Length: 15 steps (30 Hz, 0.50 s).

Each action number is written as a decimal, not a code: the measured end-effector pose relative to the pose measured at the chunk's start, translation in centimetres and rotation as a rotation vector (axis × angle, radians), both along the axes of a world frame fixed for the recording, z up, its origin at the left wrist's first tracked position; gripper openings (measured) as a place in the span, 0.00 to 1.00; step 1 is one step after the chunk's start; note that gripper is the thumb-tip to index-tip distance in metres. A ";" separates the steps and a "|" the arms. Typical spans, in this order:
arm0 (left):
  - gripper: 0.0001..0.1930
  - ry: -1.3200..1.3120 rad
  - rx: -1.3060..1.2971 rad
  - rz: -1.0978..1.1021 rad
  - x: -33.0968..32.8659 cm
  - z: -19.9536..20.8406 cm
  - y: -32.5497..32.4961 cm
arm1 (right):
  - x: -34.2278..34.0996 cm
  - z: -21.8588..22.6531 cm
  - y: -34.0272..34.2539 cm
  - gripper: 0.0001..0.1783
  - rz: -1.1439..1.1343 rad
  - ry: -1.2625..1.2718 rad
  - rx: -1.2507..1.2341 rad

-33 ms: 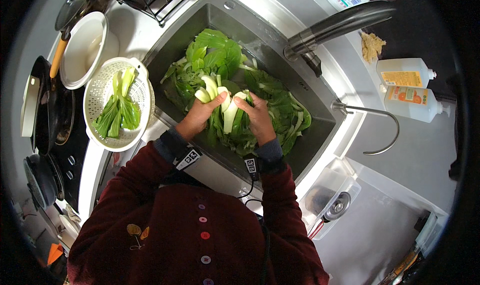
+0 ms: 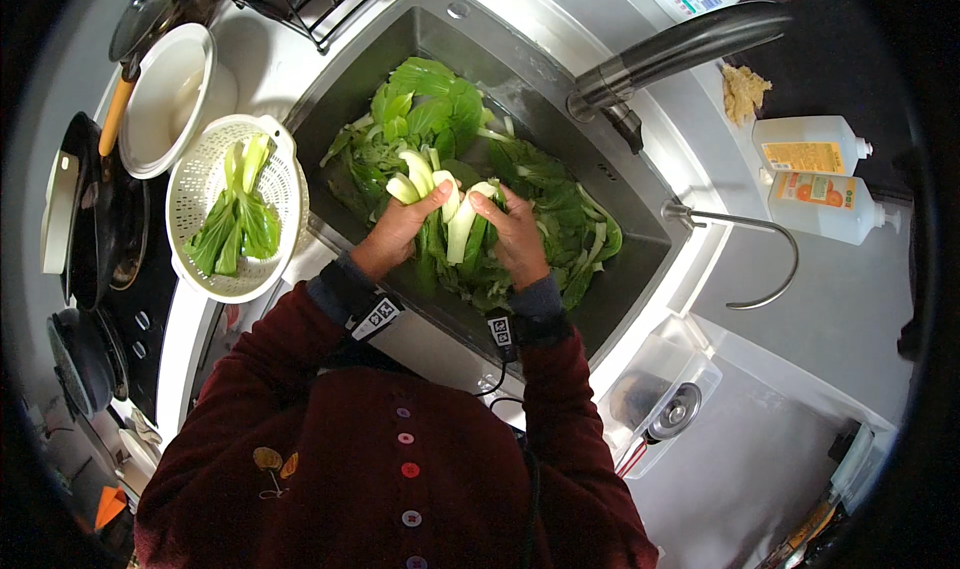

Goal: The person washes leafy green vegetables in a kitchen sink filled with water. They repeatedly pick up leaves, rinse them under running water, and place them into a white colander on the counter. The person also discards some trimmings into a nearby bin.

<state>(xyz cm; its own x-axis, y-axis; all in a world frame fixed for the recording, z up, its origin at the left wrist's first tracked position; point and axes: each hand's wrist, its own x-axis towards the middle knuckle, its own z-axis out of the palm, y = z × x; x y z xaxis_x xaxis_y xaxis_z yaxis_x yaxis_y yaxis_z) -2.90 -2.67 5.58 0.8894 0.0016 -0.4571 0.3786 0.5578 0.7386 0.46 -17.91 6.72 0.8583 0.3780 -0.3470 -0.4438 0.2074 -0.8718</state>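
Pale bok choy stalks (image 2: 460, 231) are gripped between my two hands over the sink (image 2: 655, 234). My left hand (image 2: 400, 231) closes round the white stem ends on the left, thumb pressed on top. On the other side my right hand (image 2: 518, 239) pinches stalks with its thumb, the fingers partly hidden behind them. Loose leafy greens (image 2: 430, 99) fill the sink around and beneath both hands. To the left, a white colander (image 2: 182, 184) holds a small bunch of bok choy (image 2: 242, 214).
Behind the colander stands a white pot (image 2: 150, 119), near a pan lid with an orange handle (image 2: 118, 109). The black faucet (image 2: 680, 54) reaches over the right rear counter. A thin curved tap (image 2: 785, 239) and two soap bottles (image 2: 820, 204) are at the right.
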 end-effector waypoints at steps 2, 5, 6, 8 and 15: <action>0.13 0.074 -0.188 0.041 0.3 0.2 0.0 | -0.1 -0.2 0.3 0.10 -0.143 0.140 0.140; 0.12 0.001 -0.227 0.206 1.3 0.2 -0.1 | 0.4 -1.0 0.6 0.11 -0.369 0.168 0.217; 0.12 0.048 -0.248 0.247 1.5 0.1 -0.1 | 0.6 -1.3 0.6 0.11 -0.415 0.137 0.203; 0.12 0.009 -0.151 0.288 1.7 0.0 -0.5 | 1.0 -2.0 0.6 0.10 -0.510 0.121 0.188; 0.12 -0.028 -0.029 0.470 1.5 -0.2 0.4 | 1.3 -4.2 -2.7 0.21 -0.586 -0.273 -0.494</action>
<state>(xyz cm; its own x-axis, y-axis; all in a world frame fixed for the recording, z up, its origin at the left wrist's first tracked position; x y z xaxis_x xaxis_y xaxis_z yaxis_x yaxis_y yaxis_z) -1.38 -2.31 5.39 0.8073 0.3943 -0.4392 0.0606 0.6848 0.7262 1.80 -20.61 2.53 0.9478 -0.3007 -0.1063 -0.1413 -0.0968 -0.9852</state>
